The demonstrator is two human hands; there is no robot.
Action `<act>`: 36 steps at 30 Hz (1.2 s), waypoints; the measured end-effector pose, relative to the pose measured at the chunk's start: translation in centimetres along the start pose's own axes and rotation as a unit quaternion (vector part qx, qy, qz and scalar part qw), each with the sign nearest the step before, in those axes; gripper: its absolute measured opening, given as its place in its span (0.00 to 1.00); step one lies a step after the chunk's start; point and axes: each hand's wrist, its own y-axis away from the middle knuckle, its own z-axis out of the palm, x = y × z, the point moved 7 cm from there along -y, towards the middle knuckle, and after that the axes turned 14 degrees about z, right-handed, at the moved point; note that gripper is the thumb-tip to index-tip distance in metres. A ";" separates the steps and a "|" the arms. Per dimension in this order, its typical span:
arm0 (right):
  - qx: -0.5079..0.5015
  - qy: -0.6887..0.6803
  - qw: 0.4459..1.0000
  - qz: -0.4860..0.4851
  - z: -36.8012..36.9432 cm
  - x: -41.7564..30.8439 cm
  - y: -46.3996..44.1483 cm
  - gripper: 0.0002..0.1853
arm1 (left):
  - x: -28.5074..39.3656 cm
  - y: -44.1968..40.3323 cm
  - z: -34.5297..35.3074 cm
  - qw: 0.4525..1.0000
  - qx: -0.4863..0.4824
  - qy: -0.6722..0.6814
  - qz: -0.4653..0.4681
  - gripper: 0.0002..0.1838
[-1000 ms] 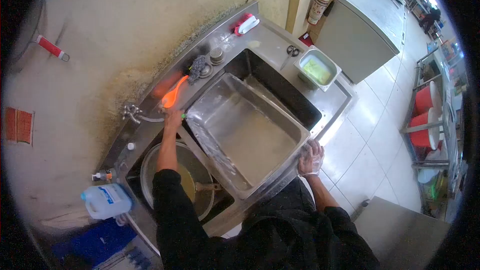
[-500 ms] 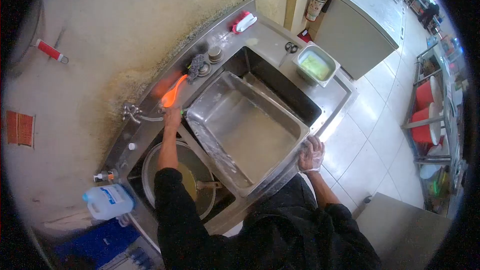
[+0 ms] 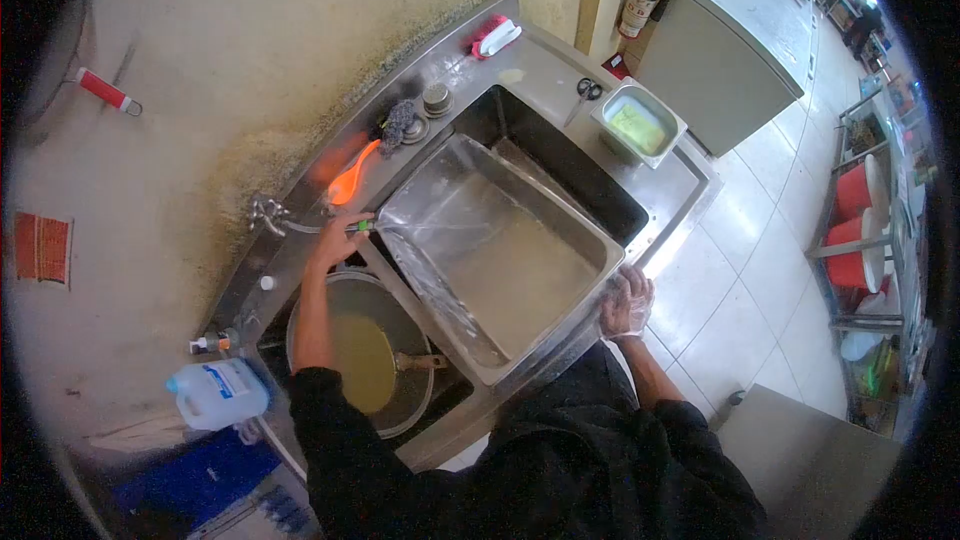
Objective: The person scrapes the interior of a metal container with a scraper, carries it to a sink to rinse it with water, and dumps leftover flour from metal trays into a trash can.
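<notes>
My bare left hand [image 3: 338, 240] pinches the green-tipped end of the faucet spout [image 3: 364, 226] at the near left corner of a large steel pan [image 3: 608, 258]. A thin streak of water runs from the tip into the pan, where cloudy water [image 3: 515, 280] covers part of the bottom. The pan sits tilted over the sink basin [image 3: 608, 202]. My right hand [image 3: 627, 302], in a clear plastic glove, rests on the sink's front edge beside the pan's right corner, its fingers slightly bent and spread. Below my left forearm, a round pot [image 3: 345, 292] holds yellowish liquid and a brown-handled tool [image 3: 420, 362].
An orange spoon [image 3: 350, 180], a grey scrubber [image 3: 397, 123] and a pink-and-white brush [image 3: 495, 38] lie along the back ledge. Scissors [image 3: 588, 90] and a small steel container [image 3: 655, 145] are at the right. A plastic jug [image 3: 220, 393] stands at the left end.
My left hand has moved slightly down and right, its fingers now around the green tip. A water streak now shows in the pan. My right hand stays in place.
</notes>
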 end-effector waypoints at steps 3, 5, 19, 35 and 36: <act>0.000 -0.004 1.000 0.000 0.0 -0.1 0.0 0.23 | 0.1 0.8 -1.6 0.997 0.035 0.053 0.050 0.21; 0.003 -0.004 1.000 0.003 -0.2 -0.2 0.1 0.23 | 1.4 1.5 -3.8 0.994 0.064 0.057 0.065 0.20; -0.008 0.012 1.000 0.013 0.7 0.4 0.3 0.24 | -2.2 0.3 -7.0 0.935 0.218 0.278 0.035 0.20; -0.001 -0.001 1.000 0.003 -0.4 -0.8 0.2 0.22 | -3.1 -4.6 -3.3 0.983 0.173 0.017 -0.067 0.20; 0.001 -0.001 1.000 0.004 -0.3 -0.5 0.2 0.22 | -3.4 -4.9 -3.0 0.983 0.173 0.016 -0.065 0.20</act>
